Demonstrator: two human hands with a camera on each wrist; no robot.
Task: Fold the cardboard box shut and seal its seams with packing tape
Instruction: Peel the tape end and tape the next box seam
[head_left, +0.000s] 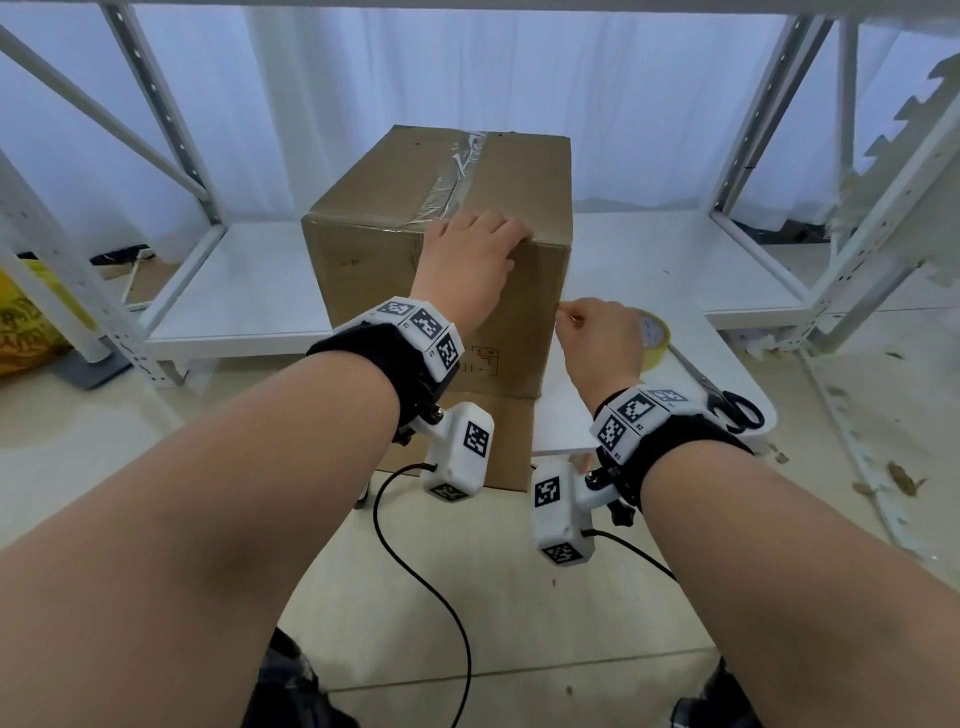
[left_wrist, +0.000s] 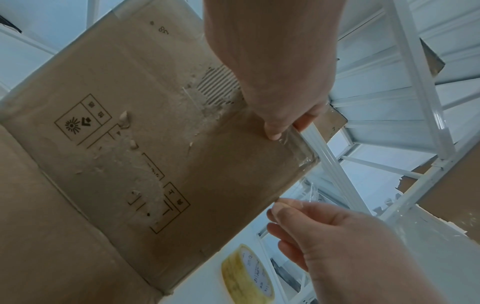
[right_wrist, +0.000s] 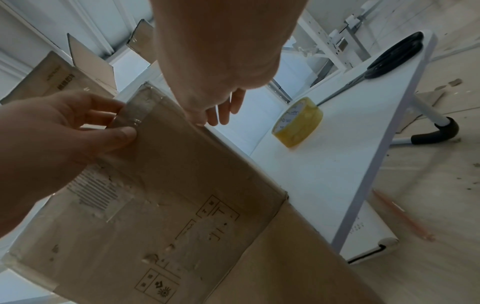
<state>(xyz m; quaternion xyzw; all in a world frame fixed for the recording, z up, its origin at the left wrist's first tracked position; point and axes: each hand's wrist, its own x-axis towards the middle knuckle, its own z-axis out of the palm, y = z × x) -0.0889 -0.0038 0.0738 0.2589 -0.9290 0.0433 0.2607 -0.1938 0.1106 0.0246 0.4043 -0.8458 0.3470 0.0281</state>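
- The cardboard box (head_left: 441, 234) stands closed on the white counter (head_left: 613, 415), at its left part, with clear tape (head_left: 457, 176) along the middle seam of the top.
- The left hand (head_left: 467, 260) lies over the near top edge of the box; its fingers (right_wrist: 122, 133) are curled over the edge and press the tape end down on the near side.
- The right hand (head_left: 597, 338) is just beside the right near corner of the box; thumb and forefinger are pressed together and pinch a thin clear strip of tape (left_wrist: 309, 191).
- The tape roll (head_left: 652, 338) lies on the counter, right of the box, behind the right hand.
- Black-handled scissors (head_left: 727, 400) lie at the right edge of the counter.
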